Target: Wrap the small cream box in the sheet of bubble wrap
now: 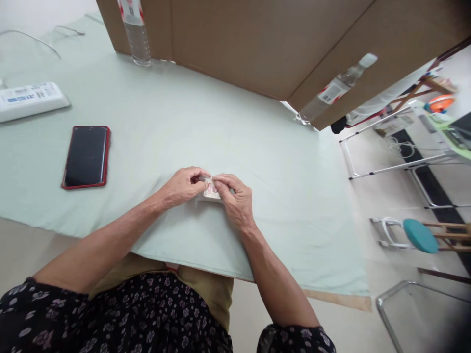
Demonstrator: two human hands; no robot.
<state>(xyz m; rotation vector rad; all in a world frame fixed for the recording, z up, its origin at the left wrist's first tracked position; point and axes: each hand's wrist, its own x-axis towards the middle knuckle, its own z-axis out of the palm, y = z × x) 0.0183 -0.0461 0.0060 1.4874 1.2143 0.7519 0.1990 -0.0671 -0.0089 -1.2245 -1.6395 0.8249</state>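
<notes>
A small pale pack with red print [211, 190] rests on the cloth near the table's front edge. It looks like a stack in a clear wrapper, but its kind is hard to make out. My left hand [187, 185] pinches its upper left side with thumb and fingers. On the other side, my right hand [235, 196] grips the upper right corner, thumb on top. The fingertips of both hands nearly meet along the far edge and hide part of the pack.
A phone in a red case [86, 157] lies to the left, beyond it a white wipes-like packet [33, 100]. Cardboard panels [228, 44] stand at the back, with one bottle [138, 41] at left and another [331, 90] at right. A teal-topped stool [420, 235] is on the floor.
</notes>
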